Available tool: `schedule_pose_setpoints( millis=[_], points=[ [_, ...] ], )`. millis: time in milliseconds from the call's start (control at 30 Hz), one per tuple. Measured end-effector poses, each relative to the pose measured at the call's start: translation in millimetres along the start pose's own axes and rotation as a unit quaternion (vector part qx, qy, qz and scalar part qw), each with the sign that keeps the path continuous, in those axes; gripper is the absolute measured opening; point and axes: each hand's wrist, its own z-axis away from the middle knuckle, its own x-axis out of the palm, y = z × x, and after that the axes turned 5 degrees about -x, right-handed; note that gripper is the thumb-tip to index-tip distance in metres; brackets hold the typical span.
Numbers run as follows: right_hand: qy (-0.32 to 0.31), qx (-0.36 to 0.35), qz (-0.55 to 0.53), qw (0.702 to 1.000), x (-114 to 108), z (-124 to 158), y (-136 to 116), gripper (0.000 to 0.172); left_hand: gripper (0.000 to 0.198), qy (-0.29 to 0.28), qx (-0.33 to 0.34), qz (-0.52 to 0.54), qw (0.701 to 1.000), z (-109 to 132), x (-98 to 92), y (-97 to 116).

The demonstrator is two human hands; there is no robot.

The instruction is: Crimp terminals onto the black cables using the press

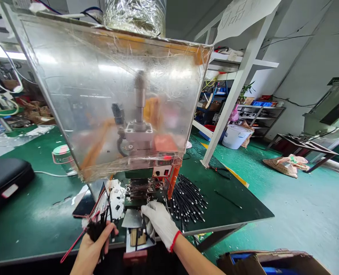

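Observation:
My bare left hand [96, 246] is closed around a bundle of thin black cables [97, 229], some poking up past the fingers. My right hand [159, 221], in a white knitted glove with a red cuff, is low in front of a press machine [139, 137]. Its fingertips pinch a dark strip that looks like one black cable [143, 225], mostly hidden by the glove. Just left of the glove is a small metal plate [131, 218] at the machine's front. Many black cables with silvery tips lie in a fanned pile [188, 198] to the right.
A clear, taped plastic shield [80, 88] hangs before the press. On the green table [43, 214] are a black case [7, 183], a lidded jar [63, 156] and white scraps [117, 198]. A white post [229, 95] rises at right; a cardboard box [252, 263] is at lower right.

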Motion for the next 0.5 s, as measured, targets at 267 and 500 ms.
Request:
schedule_pose_setpoints(
  millis=[267,500],
  points=[
    [-0.025,0.005,-0.092,0.995,4,-18,7,0.025,0.063,0.02,-0.045,0.085,0.995,-10,-10.1,-23],
    [-0.024,0.016,-0.1,0.995,5,-17,0,0.02,0.055,0.007,-0.035,0.122,0.992,-7,-6.9,-21]
  ],
)
